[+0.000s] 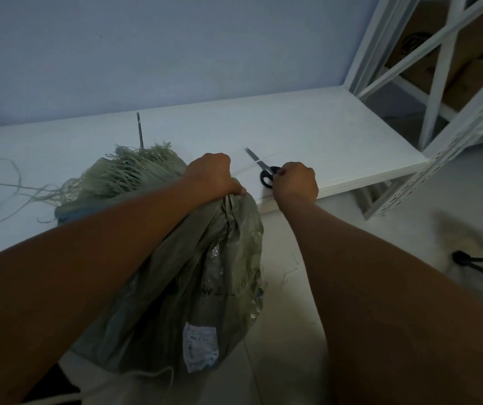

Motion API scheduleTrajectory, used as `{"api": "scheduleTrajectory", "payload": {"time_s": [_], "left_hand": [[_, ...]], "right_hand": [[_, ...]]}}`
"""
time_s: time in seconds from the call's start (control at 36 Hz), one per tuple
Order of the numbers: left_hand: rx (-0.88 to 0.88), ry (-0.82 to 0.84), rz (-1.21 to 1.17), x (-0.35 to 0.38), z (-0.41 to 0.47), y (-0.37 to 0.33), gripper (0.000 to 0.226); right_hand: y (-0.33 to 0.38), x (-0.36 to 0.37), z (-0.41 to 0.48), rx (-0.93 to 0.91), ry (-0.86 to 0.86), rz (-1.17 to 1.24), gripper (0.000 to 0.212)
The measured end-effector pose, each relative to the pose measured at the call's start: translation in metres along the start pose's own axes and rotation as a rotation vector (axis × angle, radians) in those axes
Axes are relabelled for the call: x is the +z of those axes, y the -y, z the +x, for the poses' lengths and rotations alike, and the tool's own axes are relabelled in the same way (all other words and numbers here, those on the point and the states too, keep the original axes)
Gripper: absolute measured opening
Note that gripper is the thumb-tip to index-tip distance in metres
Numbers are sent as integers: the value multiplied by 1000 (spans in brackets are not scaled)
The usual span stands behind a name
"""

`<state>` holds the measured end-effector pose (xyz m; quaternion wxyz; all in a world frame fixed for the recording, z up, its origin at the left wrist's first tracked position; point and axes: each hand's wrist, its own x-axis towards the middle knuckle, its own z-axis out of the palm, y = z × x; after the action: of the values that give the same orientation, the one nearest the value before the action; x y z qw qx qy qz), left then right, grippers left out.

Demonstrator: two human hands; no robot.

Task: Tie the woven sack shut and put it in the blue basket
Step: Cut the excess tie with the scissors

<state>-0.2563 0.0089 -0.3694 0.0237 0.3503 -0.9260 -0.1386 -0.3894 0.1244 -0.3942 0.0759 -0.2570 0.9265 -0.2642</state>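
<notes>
Head view: the woven sack [205,287], grey-green and full, hangs just below the centre of the frame, off the near edge of the counter [322,135] and over the tiled floor [292,331]. Its gathered neck points up toward 12 o'clock. A white printed label [199,347] sits low on its side, toward 6 o'clock.

The left hand [214,173] is closed in a tight fist round the bunched neck of the sack, knuckles up, right at the counter's edge.

At 1 o'clock from the sack's neck, the right hand [294,181] has its fingers curled on the black handle of the scissors [267,173]. The blades lie on the counter, slightly apart, pointing toward 11 o'clock.

At 10 o'clock from the left hand, a frayed bundle of pale strings [129,173] is heaped on the counter. Loose strands trail out toward 9 o'clock, and a blue-grey rim [68,212] shows under the heap; what it belongs to cannot be told. A thin dark rod [140,130] stands up behind the bundle.

At 2 o'clock a white metal rack [438,68] meets the counter's end, with cardboard boxes [424,39] behind it. At 4 o'clock a dark tripod leg [482,264] rests on the floor.
</notes>
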Motion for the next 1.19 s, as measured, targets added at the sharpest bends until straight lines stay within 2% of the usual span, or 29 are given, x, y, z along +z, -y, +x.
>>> {"api": "scheduleTrajectory", "payload": {"time_s": [0.06, 0.11, 0.25, 0.33, 0.39, 0.44, 0.5, 0.56, 0.64, 0.81, 0.89, 0.97, 1.11, 1.19], "left_hand": [[-16, 16, -32, 0, 1, 1, 53], [-22, 36, -76, 1, 1, 1, 50], [-26, 71, -214, -3, -4, 5, 46], [-19, 74, -325, -5, -12, 10, 39], [-41, 72, -417, -7, -17, 13, 33], [-86, 94, -559, -11, -22, 15, 37], [-117, 124, -661, -17, -27, 18, 49], [-149, 129, -698, -24, -32, 21, 58], [-203, 107, -768, -35, -38, 27, 59], [-274, 41, -888, -60, -50, 43, 66], [-295, 5, -949, -70, -58, 49, 64], [-340, -37, -1080, -76, -63, 52, 57], [-433, -80, -1102, -79, -63, 61, 66], [-453, -105, -1075, -80, -62, 63, 84]], "right_hand": [[2, 0, 1, -2, 21, -20, 19], [8, -1, 4, -10, 83, -51, 29], [28, -9, 7, -34, 236, -163, 30], [37, -9, 0, -86, 251, -271, 22], [42, -9, -7, -130, 246, -355, 25], [45, -8, -12, -165, 231, -358, 21], [50, -7, -17, -134, 252, -226, 16], [57, -8, -23, -13, 343, 109, 15], [66, -12, -35, 165, 476, 550, 8], [65, -8, -52, 314, 627, 1029, 33], [60, -8, -59, 302, 736, 1013, 42], [58, -6, -66, 223, 846, 875, 41], [67, 0, -78, 75, 851, 737, 42], [74, 3, -84, 39, 825, 746, 45]]}}
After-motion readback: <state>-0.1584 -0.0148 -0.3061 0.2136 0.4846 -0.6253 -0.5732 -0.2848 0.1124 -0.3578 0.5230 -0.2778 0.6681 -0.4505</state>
